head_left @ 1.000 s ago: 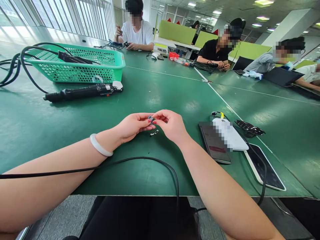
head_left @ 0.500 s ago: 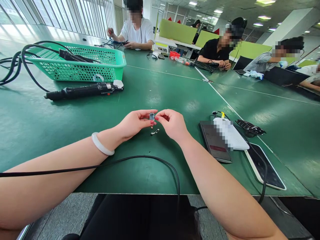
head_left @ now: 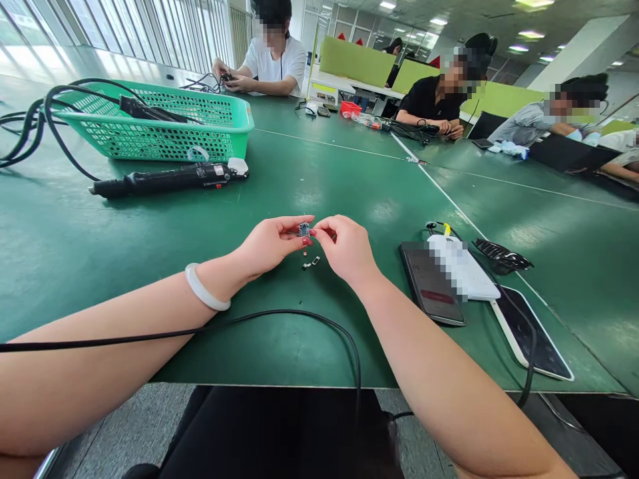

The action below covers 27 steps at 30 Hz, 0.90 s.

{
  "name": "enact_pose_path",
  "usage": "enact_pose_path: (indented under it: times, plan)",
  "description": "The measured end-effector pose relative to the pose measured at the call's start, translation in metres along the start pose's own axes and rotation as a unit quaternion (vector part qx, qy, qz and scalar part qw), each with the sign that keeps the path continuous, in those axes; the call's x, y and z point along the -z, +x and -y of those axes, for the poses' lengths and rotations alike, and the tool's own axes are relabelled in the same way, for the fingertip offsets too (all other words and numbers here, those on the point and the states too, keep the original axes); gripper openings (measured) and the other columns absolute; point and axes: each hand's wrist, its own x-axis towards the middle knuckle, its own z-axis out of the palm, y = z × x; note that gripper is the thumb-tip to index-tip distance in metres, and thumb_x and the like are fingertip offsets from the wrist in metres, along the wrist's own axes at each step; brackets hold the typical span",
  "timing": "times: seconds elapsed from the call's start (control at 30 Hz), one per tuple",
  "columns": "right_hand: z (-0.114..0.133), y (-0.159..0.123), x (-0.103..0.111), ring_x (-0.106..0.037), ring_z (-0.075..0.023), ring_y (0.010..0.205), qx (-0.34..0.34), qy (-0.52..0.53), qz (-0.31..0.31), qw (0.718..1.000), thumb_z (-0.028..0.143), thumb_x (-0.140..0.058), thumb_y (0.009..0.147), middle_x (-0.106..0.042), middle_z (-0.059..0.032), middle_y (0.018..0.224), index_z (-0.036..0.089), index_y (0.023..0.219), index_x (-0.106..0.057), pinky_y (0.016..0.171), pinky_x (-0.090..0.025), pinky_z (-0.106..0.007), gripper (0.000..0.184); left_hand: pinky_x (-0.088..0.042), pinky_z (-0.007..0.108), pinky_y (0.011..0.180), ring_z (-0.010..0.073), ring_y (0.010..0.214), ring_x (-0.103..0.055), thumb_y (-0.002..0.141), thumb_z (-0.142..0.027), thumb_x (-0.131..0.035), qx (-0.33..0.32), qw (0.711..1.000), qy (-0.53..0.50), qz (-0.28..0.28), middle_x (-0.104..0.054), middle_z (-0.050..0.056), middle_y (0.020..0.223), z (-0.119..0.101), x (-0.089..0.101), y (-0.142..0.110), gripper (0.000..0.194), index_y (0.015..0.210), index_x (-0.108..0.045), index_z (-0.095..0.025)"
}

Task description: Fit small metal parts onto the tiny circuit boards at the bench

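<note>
My left hand point(head_left: 272, 246), with a white bangle at the wrist, grips a small dark square part with metallic edges point(head_left: 304, 229) between thumb and fingers. It is too small to name more closely. At its right side, my right hand point(head_left: 347, 249) has thumb and forefinger pinched together, the tips touching or nearly touching the part. Whether anything else sits in that pinch is hidden. On the table just below the hands lie a small metal frame-like piece point(head_left: 315, 261), a tiny dark and pale piece point(head_left: 306, 266) and a tiny orange bit point(head_left: 305, 253).
A green basket point(head_left: 164, 136) holding black cables stands at the left, with a black electric screwdriver point(head_left: 170, 179) before it. At the right lie a dark phone point(head_left: 432, 286), a white device point(head_left: 462, 266) and a white-edged tablet point(head_left: 534, 332). A black cable point(head_left: 279, 311) crosses my left forearm. Several people sit beyond.
The small part has turned in my left fingers, so its square face now shows. My right fingertips have shifted slightly to its right side. The loose pieces stay on the table.
</note>
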Motion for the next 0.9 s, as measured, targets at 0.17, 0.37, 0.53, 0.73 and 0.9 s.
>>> enact_pose_path:
  times: [0.17,0.37,0.53,0.73,0.9]
  plan:
    - [-0.0009,-0.0001,-0.0008,-0.055,-0.014,0.07,0.005,-0.011,0.001,1.0,0.022,-0.053,0.085,-0.062,-0.0015,0.076,0.021,0.074,-0.063,0.067,-0.044,-0.028,0.015,-0.046,0.039,0.097,0.0192,0.094,-0.067,0.074,-0.025,-0.07,0.008,0.999,-0.034,-0.001,-0.072,0.008,0.102,-0.0002,-0.0011,0.0005,0.053,0.124,-0.059,-0.013]
    - [-0.0009,-0.0006,-0.0011,-0.057,-0.0142,0.071,0.013,0.004,-0.007,1.0,0.018,-0.055,0.082,-0.066,-0.0013,0.08,0.022,0.078,-0.067,0.067,-0.046,-0.029,0.013,-0.046,0.035,0.099,0.0155,0.093,-0.066,0.078,-0.018,-0.066,0.043,0.992,-0.118,-0.01,-0.07,0.01,0.107,0.0004,-0.0013,0.0013,0.046,0.122,-0.059,-0.008]
    - [-0.0023,-0.0004,-0.001,-0.057,-0.0144,0.071,0.015,-0.002,-0.008,1.0,0.02,-0.054,0.083,-0.065,-0.001,0.078,0.022,0.076,-0.067,0.068,-0.045,-0.029,0.015,-0.045,0.039,0.1,0.0186,0.096,-0.066,0.076,-0.02,-0.068,0.029,0.997,-0.073,-0.005,-0.071,0.009,0.106,-0.0008,-0.0014,0.0,0.05,0.124,-0.058,-0.011]
    - [-0.002,-0.0002,-0.0011,-0.057,-0.0138,0.071,0.027,-0.011,-0.013,0.999,0.018,-0.055,0.083,-0.065,-0.0008,0.076,0.021,0.074,-0.067,0.067,-0.043,-0.028,0.016,-0.045,0.041,0.098,0.0238,0.103,-0.064,0.073,-0.022,-0.07,-0.023,0.999,0.035,0.01,-0.071,0.008,0.108,0.0028,0.0004,0.0012,0.057,0.127,-0.057,-0.013]
    - [-0.0019,-0.0002,-0.0008,-0.055,-0.0131,0.069,0.036,-0.025,-0.017,0.999,0.018,-0.055,0.084,-0.064,-0.0004,0.074,0.02,0.074,-0.067,0.065,-0.042,-0.027,0.016,-0.047,0.041,0.095,0.0247,0.102,-0.065,0.075,-0.027,-0.066,-0.044,0.993,0.112,0.01,-0.072,0.007,0.107,0.0052,0.0029,0.0015,0.055,0.128,-0.057,-0.018]
